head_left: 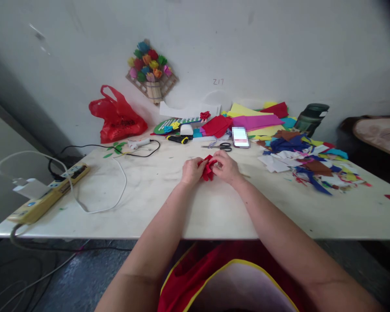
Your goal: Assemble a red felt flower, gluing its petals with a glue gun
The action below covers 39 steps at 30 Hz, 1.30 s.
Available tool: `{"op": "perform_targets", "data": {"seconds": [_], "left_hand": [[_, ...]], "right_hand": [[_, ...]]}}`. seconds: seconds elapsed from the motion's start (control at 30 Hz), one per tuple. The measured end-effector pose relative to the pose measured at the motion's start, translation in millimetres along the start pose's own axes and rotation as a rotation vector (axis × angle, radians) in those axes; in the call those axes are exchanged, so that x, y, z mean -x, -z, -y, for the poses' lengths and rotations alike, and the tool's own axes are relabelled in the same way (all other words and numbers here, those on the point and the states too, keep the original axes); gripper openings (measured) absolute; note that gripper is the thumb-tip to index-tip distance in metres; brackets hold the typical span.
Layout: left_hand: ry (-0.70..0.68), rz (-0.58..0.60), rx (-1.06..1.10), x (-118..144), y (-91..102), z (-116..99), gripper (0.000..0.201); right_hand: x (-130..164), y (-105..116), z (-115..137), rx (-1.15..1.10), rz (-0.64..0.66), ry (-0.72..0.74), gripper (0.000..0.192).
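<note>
I note both hands, left hand (pixel 191 170) and right hand (pixel 226 167), with fingers pinched on the small crumpled red paper flower (pixel 208 169). I judge it light, soft, crushable; hold its outer folds. Black-handled scissors (pixel 221 146) lie just beyond the fingers on the worktop (pixel 214 208).

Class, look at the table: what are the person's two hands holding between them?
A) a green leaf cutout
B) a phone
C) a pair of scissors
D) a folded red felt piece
D: the left hand and right hand both pinch the red felt piece, while the scissors and phone lie untouched farther back on the table.
</note>
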<state>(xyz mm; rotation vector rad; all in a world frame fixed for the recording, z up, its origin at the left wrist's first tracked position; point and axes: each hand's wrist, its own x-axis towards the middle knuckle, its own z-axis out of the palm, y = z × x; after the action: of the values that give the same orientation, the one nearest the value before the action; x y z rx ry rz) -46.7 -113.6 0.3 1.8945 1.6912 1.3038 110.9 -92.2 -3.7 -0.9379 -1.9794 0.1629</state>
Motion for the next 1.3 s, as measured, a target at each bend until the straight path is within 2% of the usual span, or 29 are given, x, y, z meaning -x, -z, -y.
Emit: {"op": "perform_targets", "data": {"seconds": [0.17,0.3,0.47,0.6,0.87,0.93,1.17,1.3], "left_hand": [[-0.024,0.009,-0.052,2.5,3.2,-5.2,0.03],[-0.028,0.029,-0.105,2.3,3.8,-6.5,0.03],[-0.057,0.016,-0.188,2.3,2.4,-8.1,0.03],[-0.054,-0.005,-0.122,0.9,1.1,-6.0,0.03],[0.168,-0.034,0.284,-4.7,1.8,-1.2,0.033],[0.152,-0.044,0.281,-4.7,2.1,-0.5,0.034],[0.031,-0.051,0.037,-3.5,2.4,-1.1,0.03],[0.059,-0.062,0.1,-4.0,1.7,-1.2,0.028]], "right_hand": [[-0.2,-3.1,-4.1,-0.011,0.023,0.021,0.009],[-1.2,-4.5,-5.7,-0.033,0.049,0.043,0.012],[-1.0,-6.9,-7.7,-0.083,0.02,0.043,0.015],[-1.8,-5.5,-6.6,-0.09,0.011,0.089,0.015],[-4.5,4.9,7.7,-0.004,-0.012,0.226,0.02],[-4.5,5.3,8.3,0.021,-0.012,0.237,0.02],[-4.4,1.7,4.6,0.024,-0.024,0.212,0.019],[-3.4,2.2,7.5,0.02,-0.025,0.221,0.02]]}}
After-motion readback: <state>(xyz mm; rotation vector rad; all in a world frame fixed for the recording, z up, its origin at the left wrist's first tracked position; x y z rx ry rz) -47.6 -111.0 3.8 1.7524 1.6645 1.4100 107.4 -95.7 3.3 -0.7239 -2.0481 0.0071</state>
